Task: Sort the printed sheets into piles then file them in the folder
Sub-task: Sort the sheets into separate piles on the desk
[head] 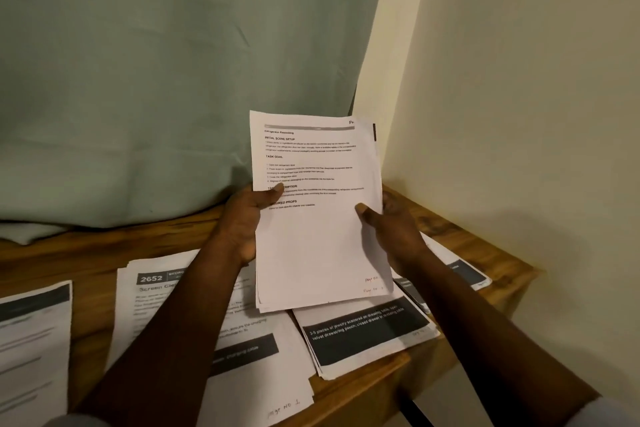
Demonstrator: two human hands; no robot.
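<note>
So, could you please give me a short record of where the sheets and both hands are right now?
Held: stack of printed sheets, raised above the wooden table
Left hand: grips the stack's left edge, thumb on front
Right hand: grips its right edge, thumb on front
On table: pile headed 2652, pile with dark jewelry band, leftmost pile, rightmost pile
Behind: green curtain
Folder: not in view
</note>
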